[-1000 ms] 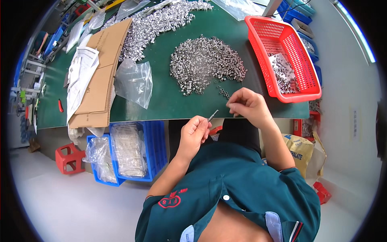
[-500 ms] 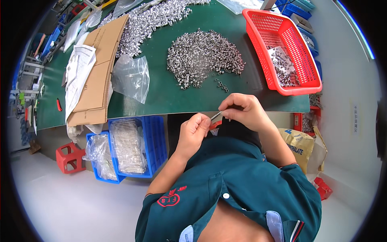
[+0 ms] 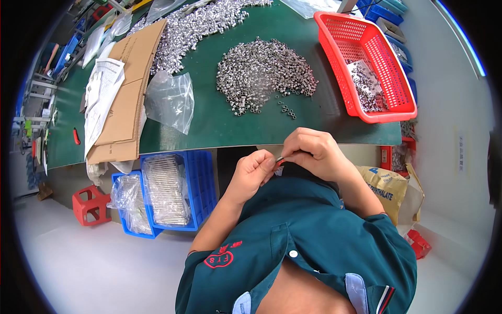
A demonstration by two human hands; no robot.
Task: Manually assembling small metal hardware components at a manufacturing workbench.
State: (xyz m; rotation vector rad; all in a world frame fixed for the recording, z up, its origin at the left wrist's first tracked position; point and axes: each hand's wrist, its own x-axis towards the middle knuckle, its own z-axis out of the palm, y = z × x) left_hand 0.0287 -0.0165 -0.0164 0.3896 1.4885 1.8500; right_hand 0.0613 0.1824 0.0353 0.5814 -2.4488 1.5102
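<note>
- Left hand [image 3: 254, 176]: grip narrow, pinching one thin, dark, metallic-looking rod [image 3: 280, 159].
- Right hand [image 3: 317, 154]: grip narrow, thumb and fingertips closed on the rod's other end; whether a small part is held there too, cannot tell.
- Rod position: between both hands, just off the near edge of the tabletop [image 3: 235, 135], which is smooth and green.
- Main heap [image 3: 264, 76]: shiny, short, ring-shaped metal parts, too many to count; several loose rings [image 3: 287, 111] lie at its near side.
- Second heap [image 3: 206, 29]: bright metal pieces, farther off to the left.
- Basket [image 3: 406, 90]: one, red, perforated, some small metal parts inside.
- Cardboard [image 3: 125, 78]: brown, flat, white papers [image 3: 104, 86] on it; one clear, wrinkled plastic bag [image 3: 172, 102] beside.
- Below tabletop: two blue crates [image 3: 204, 186] containing plastic-wrapped slender pieces; one red stool [image 3: 90, 205].
</note>
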